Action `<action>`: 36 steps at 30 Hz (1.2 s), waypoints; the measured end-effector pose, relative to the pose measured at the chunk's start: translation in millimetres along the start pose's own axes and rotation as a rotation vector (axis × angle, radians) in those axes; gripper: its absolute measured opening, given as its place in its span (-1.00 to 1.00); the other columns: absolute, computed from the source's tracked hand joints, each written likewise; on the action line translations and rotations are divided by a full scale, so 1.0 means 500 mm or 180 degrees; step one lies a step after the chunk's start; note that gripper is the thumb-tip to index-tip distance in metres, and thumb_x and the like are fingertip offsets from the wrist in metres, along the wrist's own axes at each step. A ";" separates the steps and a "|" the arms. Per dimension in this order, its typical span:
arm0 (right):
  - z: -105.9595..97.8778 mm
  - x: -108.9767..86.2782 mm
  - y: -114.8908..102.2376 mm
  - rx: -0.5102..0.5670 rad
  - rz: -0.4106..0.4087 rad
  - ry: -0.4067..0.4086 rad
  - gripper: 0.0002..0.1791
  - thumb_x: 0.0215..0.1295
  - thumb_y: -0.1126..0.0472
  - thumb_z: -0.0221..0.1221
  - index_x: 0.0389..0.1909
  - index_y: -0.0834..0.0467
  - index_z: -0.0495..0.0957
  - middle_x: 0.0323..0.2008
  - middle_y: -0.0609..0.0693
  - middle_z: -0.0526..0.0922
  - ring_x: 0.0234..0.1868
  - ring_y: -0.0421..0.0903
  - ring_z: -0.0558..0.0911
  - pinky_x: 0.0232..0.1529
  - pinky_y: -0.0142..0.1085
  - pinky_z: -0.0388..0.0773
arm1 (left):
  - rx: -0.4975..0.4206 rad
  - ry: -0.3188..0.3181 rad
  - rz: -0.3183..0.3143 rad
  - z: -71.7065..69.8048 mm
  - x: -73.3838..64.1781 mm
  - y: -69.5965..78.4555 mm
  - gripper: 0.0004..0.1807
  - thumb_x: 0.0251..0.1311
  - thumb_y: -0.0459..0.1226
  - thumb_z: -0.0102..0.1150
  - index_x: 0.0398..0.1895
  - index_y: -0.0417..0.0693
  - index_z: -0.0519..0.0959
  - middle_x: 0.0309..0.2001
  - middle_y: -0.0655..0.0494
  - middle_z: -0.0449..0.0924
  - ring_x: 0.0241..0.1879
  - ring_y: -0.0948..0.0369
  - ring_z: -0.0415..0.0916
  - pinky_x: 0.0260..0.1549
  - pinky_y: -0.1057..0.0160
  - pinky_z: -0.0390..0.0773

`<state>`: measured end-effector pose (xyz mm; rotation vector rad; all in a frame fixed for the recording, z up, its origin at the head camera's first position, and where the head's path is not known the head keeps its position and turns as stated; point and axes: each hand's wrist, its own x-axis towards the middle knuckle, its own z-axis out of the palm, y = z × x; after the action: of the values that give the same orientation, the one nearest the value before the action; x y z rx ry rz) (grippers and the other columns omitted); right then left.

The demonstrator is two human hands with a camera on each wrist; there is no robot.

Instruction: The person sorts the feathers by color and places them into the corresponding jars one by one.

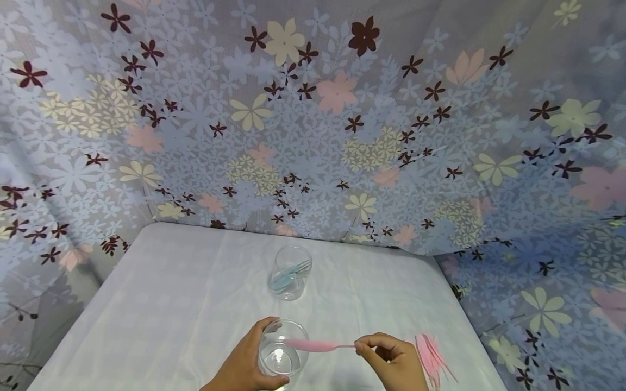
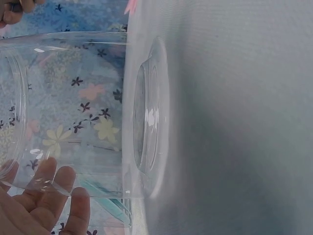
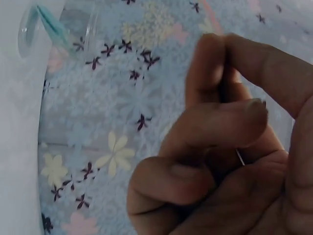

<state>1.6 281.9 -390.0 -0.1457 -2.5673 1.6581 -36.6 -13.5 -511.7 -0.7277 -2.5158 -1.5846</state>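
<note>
My left hand [image 1: 246,361] grips a clear plastic cup [image 1: 299,361] around its side, thumb near the front and fingers behind. In the left wrist view, several fingertips [image 2: 64,178] press the see-through wall of the cup [image 2: 78,63]. With thumb and index finger, my right hand [image 1: 393,359] pinches the thin end of a pink plastic knife [image 1: 313,345]. Its broad end lies over the cup's mouth, pointing left. The right wrist view shows the pinching right hand [image 3: 220,127] with its other fingers curled; only a blurred bit of pink knife [image 3: 211,14] shows there.
A second clear cup [image 1: 292,293] stands farther back on the white-covered table [image 1: 171,304], with teal plastic forks [image 1: 288,276] leaning inside. Several pink plastic utensils [image 1: 431,355] lie in a pile right of my right hand. A flowered curtain [image 1: 313,136] hangs behind the table.
</note>
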 end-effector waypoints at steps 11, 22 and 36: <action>0.071 0.024 -0.002 -0.0277 -0.0303 -0.0637 -0.85 0.20 -0.01 0.40 -0.40 -0.03 0.77 -0.39 -0.14 0.74 -0.74 -0.36 0.26 -0.70 -0.44 0.31 | 0.0004 -0.0027 -0.0045 0.002 0.000 -0.004 0.12 -0.21 0.11 0.63 0.42 0.11 0.19 0.22 0.07 0.48 -0.01 0.29 0.51 -0.05 0.18 0.63; 0.123 0.036 0.018 -0.0748 -0.0758 -0.0712 -0.93 0.21 -0.02 0.38 -0.42 -0.16 0.76 -0.42 -0.30 0.71 -0.68 -0.38 0.31 -0.65 -0.43 0.38 | 0.0079 -0.0020 -0.0046 0.003 -0.002 -0.003 0.14 -0.21 0.18 0.60 0.44 0.09 0.18 0.24 0.13 0.46 0.01 0.33 0.49 -0.01 0.20 0.63; 0.157 0.027 0.010 -0.1107 -0.1177 -0.0685 -0.83 0.20 -0.15 0.35 -0.43 -0.18 0.78 -0.50 -0.46 0.58 -0.54 -0.45 0.40 -0.50 -0.48 0.42 | 0.0006 0.0039 0.0114 0.006 0.000 -0.009 0.13 -0.20 0.07 0.64 0.43 0.00 0.20 0.21 0.05 0.48 -0.03 0.29 0.52 -0.08 0.24 0.63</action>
<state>-21.0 214.5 -426.4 0.4831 -2.7951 1.1471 -37.9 -12.7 -517.1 -0.7561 -2.4811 -1.5704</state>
